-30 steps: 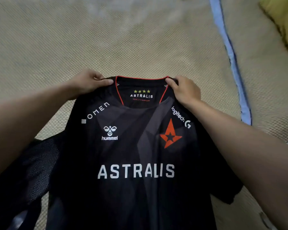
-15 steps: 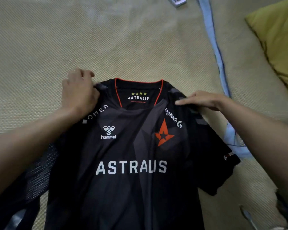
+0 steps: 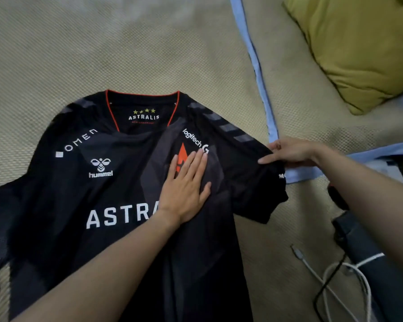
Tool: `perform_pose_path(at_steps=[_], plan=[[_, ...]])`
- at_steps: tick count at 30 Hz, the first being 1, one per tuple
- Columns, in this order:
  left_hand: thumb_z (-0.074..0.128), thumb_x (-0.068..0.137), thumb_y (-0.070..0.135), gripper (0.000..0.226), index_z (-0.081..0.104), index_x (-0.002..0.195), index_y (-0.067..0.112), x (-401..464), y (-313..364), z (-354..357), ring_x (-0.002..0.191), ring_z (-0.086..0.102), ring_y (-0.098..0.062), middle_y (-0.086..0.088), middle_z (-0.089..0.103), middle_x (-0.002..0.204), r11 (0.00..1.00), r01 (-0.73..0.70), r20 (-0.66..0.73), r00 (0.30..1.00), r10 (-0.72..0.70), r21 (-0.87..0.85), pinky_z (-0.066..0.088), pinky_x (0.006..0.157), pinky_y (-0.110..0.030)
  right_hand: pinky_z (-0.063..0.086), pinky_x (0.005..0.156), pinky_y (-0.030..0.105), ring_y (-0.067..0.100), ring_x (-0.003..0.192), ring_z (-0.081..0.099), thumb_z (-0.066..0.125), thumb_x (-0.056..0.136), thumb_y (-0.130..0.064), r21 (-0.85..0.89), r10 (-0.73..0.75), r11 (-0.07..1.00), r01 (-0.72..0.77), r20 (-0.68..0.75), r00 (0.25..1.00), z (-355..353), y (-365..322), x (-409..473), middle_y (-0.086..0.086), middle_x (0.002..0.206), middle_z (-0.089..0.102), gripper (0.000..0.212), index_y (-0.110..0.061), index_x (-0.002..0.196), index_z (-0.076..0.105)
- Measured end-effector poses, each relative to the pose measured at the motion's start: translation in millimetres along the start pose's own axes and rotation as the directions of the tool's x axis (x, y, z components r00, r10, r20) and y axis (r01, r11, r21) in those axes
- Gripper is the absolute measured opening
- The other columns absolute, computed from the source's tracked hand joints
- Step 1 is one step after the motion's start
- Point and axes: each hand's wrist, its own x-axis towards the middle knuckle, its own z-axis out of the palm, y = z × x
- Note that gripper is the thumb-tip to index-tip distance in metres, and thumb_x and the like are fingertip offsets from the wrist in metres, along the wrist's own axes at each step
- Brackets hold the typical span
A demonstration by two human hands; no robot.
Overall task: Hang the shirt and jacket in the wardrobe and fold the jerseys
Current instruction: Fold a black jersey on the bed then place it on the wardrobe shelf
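On the woven mat (image 3: pixel 56 54), mid-surface, black jersey (image 3: pixel 79 194) lies front side up, collar toward the far edge, hem running off the near edge of view. Left hand (image 3: pixel 186 187) flat on the chest, fingers straight and together, pressing the fabric and covering part of the orange logo and the chest lettering. Right hand (image 3: pixel 293 152) on the jersey's right-side sleeve end, fingers extended along the fabric; can't tell if thumb pinches underneath. That sleeve reaches out to the mat's blue trim (image 3: pixel 263 101) at the right edge. Yellow-green pillow (image 3: pixel 358 49) sits past the trim at the far right corner. White cable (image 3: pixel 316 273) and black cable (image 3: pixel 328 282) lie near the right near corner beside a dark object, unclear what.
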Motion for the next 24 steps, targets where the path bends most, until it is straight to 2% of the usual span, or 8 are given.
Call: perform_pose_path(at_steps=[3,6,9,12,15,17,21,24], plan=[[0.022,0.102,0.052,0.072,0.01,0.162,0.014,-1.5,0.3,1.7,0.156,0.006,-0.013,0.001,0.007,0.17,0.999,0.01,-0.015,1.0,-0.01,0.035,0.004,0.125,-0.051,0.05,0.059,0.018,0.012,0.071,0.071,0.082,0.085,-0.032,-0.027,-0.039,0.999,0.037,-0.101,0.994,0.8,15.3,-11.9,0.0,0.082,0.077,0.024,-0.009,0.093,0.076],[0.022,0.101,0.052,0.072,0.011,0.162,0.014,-1.1,2.4,1.4,0.156,0.008,-0.015,0.0,0.008,0.17,0.998,0.018,-0.013,1.0,-0.017,0.057,0.003,0.125,-0.051,0.059,0.07,0.025,0.018,0.084,0.077,0.089,0.077,-0.03,-0.237,0.119,0.965,-0.116,0.0,0.993,1.7,26.1,-25.2,0.002,0.09,0.08,0.025,-0.015,0.094,0.079],[0.02,0.101,0.053,0.072,0.012,0.161,0.014,-0.6,3.1,-0.4,0.156,0.009,-0.015,0.0,0.01,0.169,0.997,0.014,-0.004,1.0,-0.013,0.07,0.004,0.125,-0.051,0.055,0.08,0.03,0.02,0.09,0.072,0.092,0.068,-0.041,-0.441,0.123,0.88,-0.178,-0.149,0.981,-9.1,43.5,-30.0,0.0,0.089,0.076,0.029,-0.02,0.081,0.077],[0.019,0.101,0.053,0.073,0.011,0.162,0.014,-0.6,4.0,-0.4,0.156,0.008,-0.015,-0.001,0.01,0.169,0.996,0.019,0.0,1.0,-0.019,0.085,0.003,0.125,-0.052,0.053,0.069,0.027,0.019,0.078,0.069,0.092,0.068,-0.04,-0.326,0.048,0.934,-0.147,-0.292,0.955,-20.6,51.6,-41.5,0.001,0.078,0.074,0.032,-0.013,0.073,0.077],[0.015,0.1,0.054,0.073,0.007,0.162,0.014,-0.8,4.9,-2.2,0.156,0.004,-0.015,-0.001,0.006,0.17,0.995,0.026,0.021,0.999,-0.028,0.1,0.0,0.125,-0.051,0.049,0.046,0.017,0.014,0.057,0.066,0.091,0.073,-0.024,-0.135,0.088,0.982,-0.132,-0.294,0.952,-23.4,52.9,-50.5,0.004,0.068,0.072,0.025,-0.006,0.074,0.073],[0.011,0.099,0.054,0.075,0.005,0.162,0.015,-0.6,7.4,-5.7,0.156,0.002,-0.015,0.0,0.004,0.17,0.995,0.035,0.04,0.998,-0.038,0.09,-0.001,0.125,-0.052,0.051,0.043,0.018,0.016,0.054,0.068,0.092,0.073,-0.019,-0.061,0.116,0.988,-0.144,-0.33,0.937,-25.3,53.6,-52.5,0.01,0.071,0.074,0.025,-0.005,0.078,0.073],[0.003,0.095,0.057,0.078,0.0,0.162,0.017,-4.3,10.4,-12.7,0.156,-0.002,-0.015,0.0,-0.002,0.17,0.997,0.016,0.097,0.995,-0.023,0.078,-0.003,0.125,-0.051,0.055,0.055,0.023,0.022,0.058,0.071,0.094,0.069,-0.028,-0.134,0.258,0.939,-0.317,-0.333,0.907,-28.8,38.4,-53.4,0.017,0.079,0.077,0.039,-0.002,0.088,0.071],[-0.001,0.094,0.058,0.078,0.0,0.162,0.019,-13.6,5.3,-23.1,0.156,-0.001,-0.016,0.0,-0.002,0.17,0.995,-0.03,0.127,0.992,0.018,0.095,-0.002,0.125,-0.051,0.056,0.076,0.03,0.026,0.073,0.065,0.093,0.058,-0.046,-0.458,0.413,0.711,-0.533,-0.341,0.844,-20.2,4.0,-54.0,0.012,0.084,0.069,0.061,-0.004,0.092,0.064]])
